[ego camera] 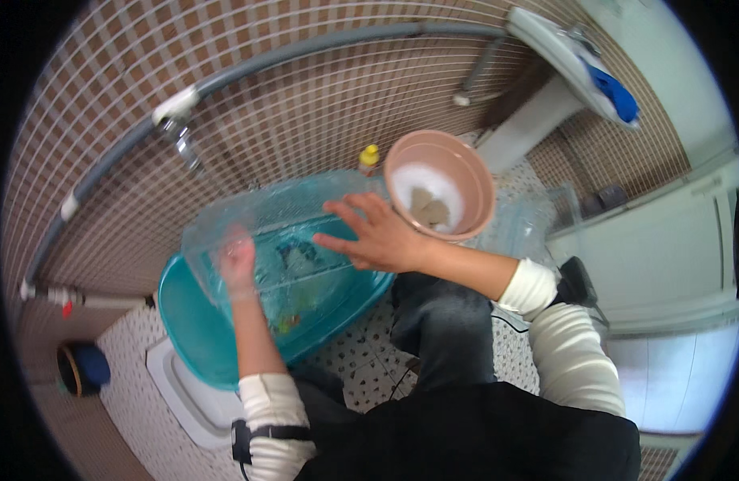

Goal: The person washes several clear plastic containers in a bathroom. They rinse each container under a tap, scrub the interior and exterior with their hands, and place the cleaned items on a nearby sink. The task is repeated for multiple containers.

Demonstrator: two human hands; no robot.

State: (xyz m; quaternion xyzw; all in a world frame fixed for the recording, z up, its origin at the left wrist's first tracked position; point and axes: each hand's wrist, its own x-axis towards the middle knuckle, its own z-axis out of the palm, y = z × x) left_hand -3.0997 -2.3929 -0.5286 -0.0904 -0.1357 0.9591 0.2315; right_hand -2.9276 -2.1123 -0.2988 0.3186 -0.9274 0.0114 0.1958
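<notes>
A clear plastic bin [267, 207] is tilted over a teal plastic tub [195, 324] that holds water. My left hand [236, 258] is seen through the bin's clear wall at its left end; whether its fingers grip the bin cannot be told. Over the bin's right part, my right hand [369, 234] is spread with its fingers apart, and nothing shows in it. Just beyond that hand stands a pink bucket [483, 186] with white suds and a beige sponge-like piece [428, 207] inside.
Behind the bin is a yellow-capped bottle [368, 157]. A wall tap [186, 144] hangs from the grey pipe at the left. Another clear plastic container [519, 225] lies right of the bucket, below a pedestal sink [556, 54]. A white squat toilet [192, 400] lies under the tub's left side.
</notes>
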